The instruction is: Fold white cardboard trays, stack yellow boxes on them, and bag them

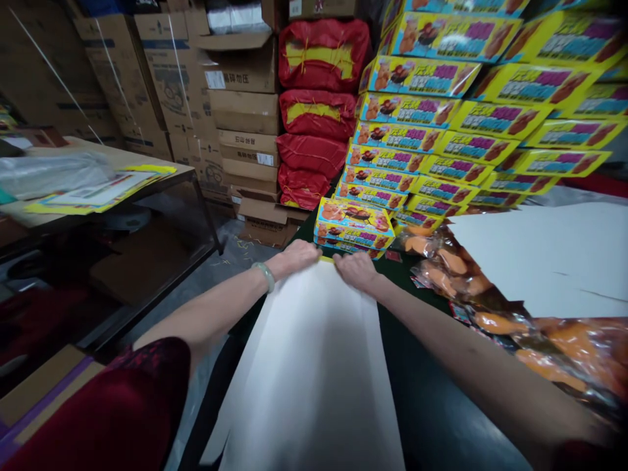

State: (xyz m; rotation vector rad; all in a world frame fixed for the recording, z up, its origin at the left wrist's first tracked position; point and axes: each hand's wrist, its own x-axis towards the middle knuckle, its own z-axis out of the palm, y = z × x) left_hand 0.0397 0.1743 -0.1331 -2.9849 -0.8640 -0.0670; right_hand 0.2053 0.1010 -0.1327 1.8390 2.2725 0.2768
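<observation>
Where the sheet (318, 366) lies: on the green table (432, 399), its white face up, broad at 6 o'clock and reaching away to a narrow-looking yellow edge between the hands.
Left hand: (297, 255) curled onto the far left corner, at 11 o'clock of the sheet; it appears to grasp the edge, though the fingertips are hidden.
Right hand: (358, 269) bent likewise over the far right corner, at 1 o'clock. With 1 hand per corner, the far edge is probably easier to keep level.
Yellow box: (354, 226) just beyond the hands, at 12 to 1 o'clock, perhaps set there to leave the near tabletop to the sheet.
Orange packs: (449, 261) from 3 to 4 o'clock of the hands, in clear plastic, seemingly within the right arm's reach.
White card: (549, 255) at 3 o'clock, beyond the packs, lying flat, presumably to stay uncreased.
Box stack: (441, 131) at 1 to 2 o'clock, printed fronts outward, likely tiered to save room.
Red bundles: (318, 118) at 12 o'clock, piled beside brown cartons (245, 111) at 11 o'clock.
Bench: (179, 171) at 10 o'clock, well apart, bearing yellow-edged prints (98, 193).
</observation>
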